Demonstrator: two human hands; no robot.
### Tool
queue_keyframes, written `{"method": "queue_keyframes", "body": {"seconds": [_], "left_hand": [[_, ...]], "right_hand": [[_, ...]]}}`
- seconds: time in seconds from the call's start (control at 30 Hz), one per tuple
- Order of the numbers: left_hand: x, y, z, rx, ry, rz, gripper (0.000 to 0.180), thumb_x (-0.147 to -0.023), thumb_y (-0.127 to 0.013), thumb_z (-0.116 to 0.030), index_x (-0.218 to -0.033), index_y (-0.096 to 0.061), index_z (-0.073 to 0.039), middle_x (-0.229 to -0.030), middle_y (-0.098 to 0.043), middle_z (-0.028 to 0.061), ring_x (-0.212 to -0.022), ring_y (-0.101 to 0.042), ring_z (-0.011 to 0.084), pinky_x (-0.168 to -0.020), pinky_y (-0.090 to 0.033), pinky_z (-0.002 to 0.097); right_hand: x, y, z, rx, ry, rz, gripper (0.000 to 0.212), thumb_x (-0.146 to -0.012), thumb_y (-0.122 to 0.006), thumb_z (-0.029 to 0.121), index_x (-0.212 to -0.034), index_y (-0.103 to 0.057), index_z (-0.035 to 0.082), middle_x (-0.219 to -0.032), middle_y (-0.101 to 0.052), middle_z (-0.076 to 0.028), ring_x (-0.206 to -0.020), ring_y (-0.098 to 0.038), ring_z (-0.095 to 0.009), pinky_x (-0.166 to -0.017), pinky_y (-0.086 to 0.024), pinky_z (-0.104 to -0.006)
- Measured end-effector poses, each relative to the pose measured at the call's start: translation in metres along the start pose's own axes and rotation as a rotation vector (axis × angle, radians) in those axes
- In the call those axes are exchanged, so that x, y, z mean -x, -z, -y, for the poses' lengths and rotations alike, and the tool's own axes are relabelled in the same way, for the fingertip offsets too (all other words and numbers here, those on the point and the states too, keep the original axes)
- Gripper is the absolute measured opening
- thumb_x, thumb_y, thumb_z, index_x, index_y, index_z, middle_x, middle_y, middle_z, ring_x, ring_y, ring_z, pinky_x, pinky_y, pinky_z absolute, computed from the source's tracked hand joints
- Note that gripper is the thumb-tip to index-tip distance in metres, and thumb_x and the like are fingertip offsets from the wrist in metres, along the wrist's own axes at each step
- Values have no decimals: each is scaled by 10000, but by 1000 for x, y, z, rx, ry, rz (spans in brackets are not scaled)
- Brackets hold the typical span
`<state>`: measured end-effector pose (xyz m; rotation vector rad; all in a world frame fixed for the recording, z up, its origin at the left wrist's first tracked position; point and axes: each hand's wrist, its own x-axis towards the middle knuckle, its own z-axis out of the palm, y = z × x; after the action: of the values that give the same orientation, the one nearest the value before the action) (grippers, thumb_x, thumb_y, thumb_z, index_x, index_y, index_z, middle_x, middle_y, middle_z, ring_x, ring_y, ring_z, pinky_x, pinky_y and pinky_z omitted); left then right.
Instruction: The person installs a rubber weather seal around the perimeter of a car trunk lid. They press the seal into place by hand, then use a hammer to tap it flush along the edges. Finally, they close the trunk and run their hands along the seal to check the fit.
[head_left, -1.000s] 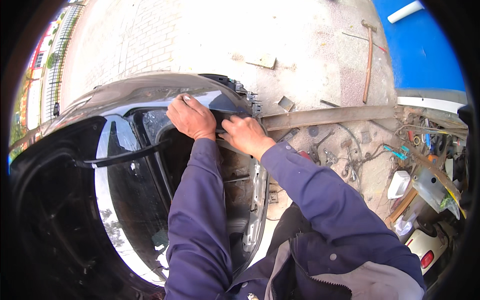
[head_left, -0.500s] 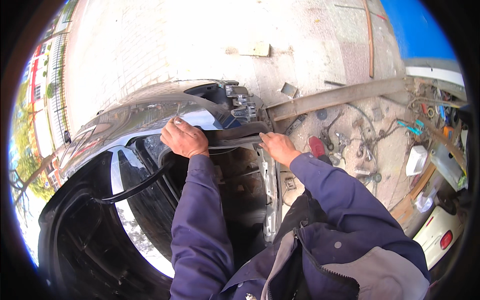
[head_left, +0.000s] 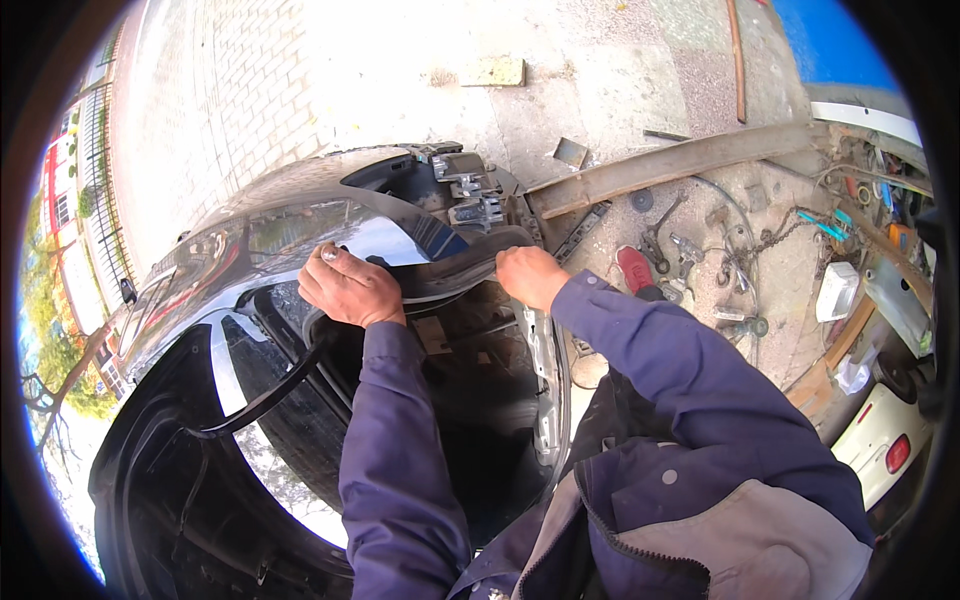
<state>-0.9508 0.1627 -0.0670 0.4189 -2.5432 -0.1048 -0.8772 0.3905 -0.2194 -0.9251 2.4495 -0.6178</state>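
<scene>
A black car's body (head_left: pixel 310 225) takes up the left, and its trunk opening (head_left: pixel 470 385) lies right below my hands. Along the upper rim of that opening runs a dark rubber seal (head_left: pixel 455 283). My left hand (head_left: pixel 352 287) is curled over the rim at the seal's left part, its fingertips hidden underneath. At the right corner my right hand (head_left: pixel 530 277) is closed in a fist round the seal. A loose length of it hangs down from there beside the bare metal rear edge (head_left: pixel 545 400).
The raised trunk lid (head_left: pixel 150 470) fills the lower left, with a curved hinge arm (head_left: pixel 270 400) reaching into the opening. A long metal beam (head_left: pixel 670 170) lies on the ground to the right. Beyond are scattered tools, a chain (head_left: pixel 785 235) and a pale car part with a red lamp (head_left: pixel 885 450).
My right hand has moved left along the rim and closed into a fist round the seal. My left hand has shifted slightly left in the picture, and the view has moved a little.
</scene>
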Motion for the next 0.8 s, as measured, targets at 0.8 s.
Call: {"method": "queue_keyframes", "body": {"seconds": [0.8], "left_hand": [[-1, 4, -7, 37, 8, 34, 540, -1250, -399, -408, -1131, -756, -20, -1098, -687, 174, -1075, -609, 415, -997, -489, 521]], "right_hand": [[-26, 52, 9, -201, -2, 216, 337, -957, -690, 132, -1210, -756, -80, -1008, -823, -232, -976, -832, -404, -844, -667, -496]]}}
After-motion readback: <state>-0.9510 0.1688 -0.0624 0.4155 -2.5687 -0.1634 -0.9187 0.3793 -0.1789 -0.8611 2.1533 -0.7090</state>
